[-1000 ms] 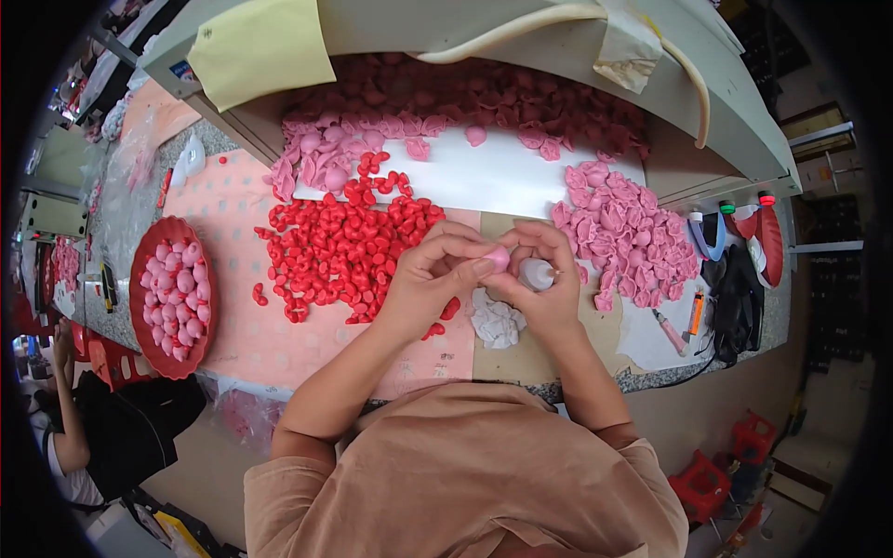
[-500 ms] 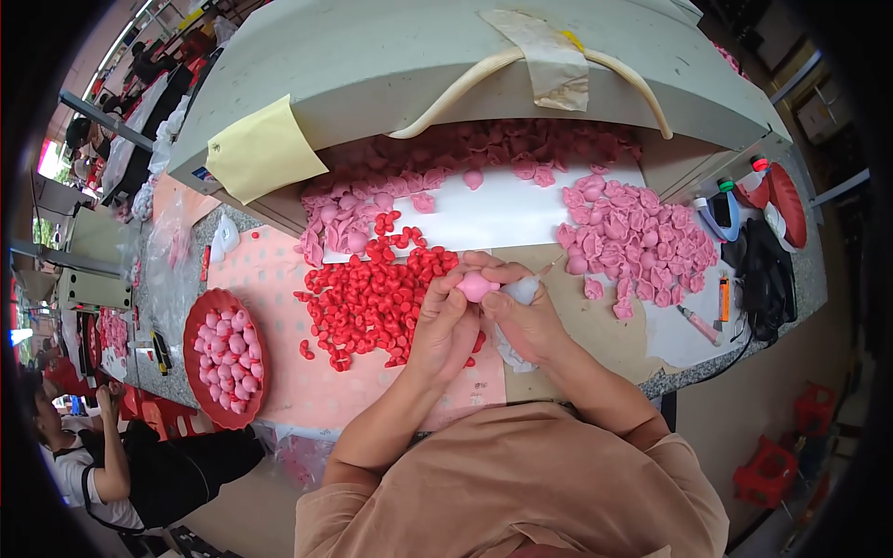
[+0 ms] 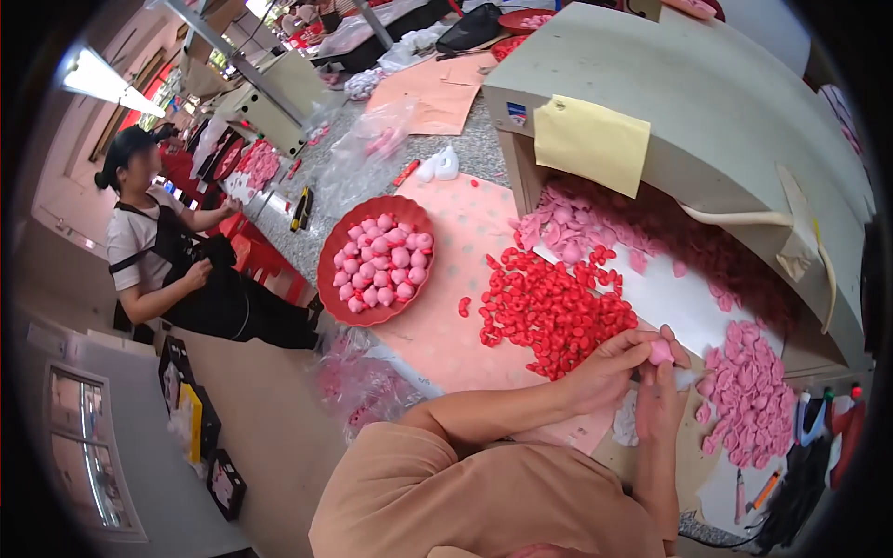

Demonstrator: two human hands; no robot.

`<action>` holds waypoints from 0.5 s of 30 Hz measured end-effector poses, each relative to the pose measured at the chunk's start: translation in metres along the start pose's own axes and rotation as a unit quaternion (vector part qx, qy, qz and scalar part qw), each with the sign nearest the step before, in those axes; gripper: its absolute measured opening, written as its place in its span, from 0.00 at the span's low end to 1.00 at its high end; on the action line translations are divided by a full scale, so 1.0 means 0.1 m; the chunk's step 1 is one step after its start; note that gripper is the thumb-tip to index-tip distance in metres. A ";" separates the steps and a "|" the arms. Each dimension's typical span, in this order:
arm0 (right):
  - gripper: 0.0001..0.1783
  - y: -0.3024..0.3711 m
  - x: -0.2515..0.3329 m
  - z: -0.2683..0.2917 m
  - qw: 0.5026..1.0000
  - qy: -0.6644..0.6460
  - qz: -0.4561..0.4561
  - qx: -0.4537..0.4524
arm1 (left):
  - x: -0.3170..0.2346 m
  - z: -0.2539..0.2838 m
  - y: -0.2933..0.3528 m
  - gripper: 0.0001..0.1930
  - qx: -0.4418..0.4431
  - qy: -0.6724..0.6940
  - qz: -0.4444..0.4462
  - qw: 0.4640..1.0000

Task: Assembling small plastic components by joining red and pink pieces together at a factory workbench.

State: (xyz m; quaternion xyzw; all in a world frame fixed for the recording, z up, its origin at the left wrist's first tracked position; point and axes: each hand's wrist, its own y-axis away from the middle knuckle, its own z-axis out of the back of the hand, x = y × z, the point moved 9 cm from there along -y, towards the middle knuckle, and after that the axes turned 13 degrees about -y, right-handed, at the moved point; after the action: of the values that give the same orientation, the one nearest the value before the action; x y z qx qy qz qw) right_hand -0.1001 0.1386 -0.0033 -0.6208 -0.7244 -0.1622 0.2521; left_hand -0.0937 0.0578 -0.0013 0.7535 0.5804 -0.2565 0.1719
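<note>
Between the fingertips of both hands is a small rounded pink piece (image 3: 660,352). My left hand (image 3: 605,372) pinches it from the left. My right hand (image 3: 662,395) grips it from the right, with a small translucent squeeze bottle (image 3: 686,379) tucked in the same hand. Just left of my hands lies a heap of small shiny red pieces (image 3: 549,312). A pile of pink petal-like pieces (image 3: 749,395) is to the right. Farther left stands a red scalloped bowl (image 3: 327,293) holding pink rounded pieces with bits of red.
A grey-green hooded box (image 3: 688,102) rises over the far side, with more pink pieces (image 3: 577,228) under it. A yellow-and-black cutter (image 3: 301,209) and a white bottle (image 3: 439,166) lie leftward. Another person (image 3: 167,232) is at the far left. Pens and a black cloth (image 3: 795,493) lie at right.
The view has swung left and tilted, so the bowl and the other person show more fully and my hands appear farther right. Both hands still hold the pink piece.
</note>
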 end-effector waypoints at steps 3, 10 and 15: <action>0.26 -0.03 -0.01 -0.02 0.996 0.085 -0.009 -0.039 | 0.08 0.12 -0.02 0.09 -0.015 0.018 0.008 1.000; 0.27 -0.03 0.02 -0.08 0.985 0.163 0.029 -0.056 | 0.10 0.12 -0.03 0.10 0.024 -0.001 0.006 1.000; 0.28 0.01 0.04 -0.06 0.987 0.151 0.028 -0.039 | 0.10 0.09 -0.01 0.10 0.026 -0.012 -0.011 1.000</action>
State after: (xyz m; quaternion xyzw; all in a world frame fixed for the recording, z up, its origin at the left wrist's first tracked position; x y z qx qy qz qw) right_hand -0.0986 0.1386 0.0043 -0.6184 -0.6535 -0.2751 0.3388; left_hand -0.0942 0.0610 -0.0144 0.7485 0.5793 -0.2824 0.1560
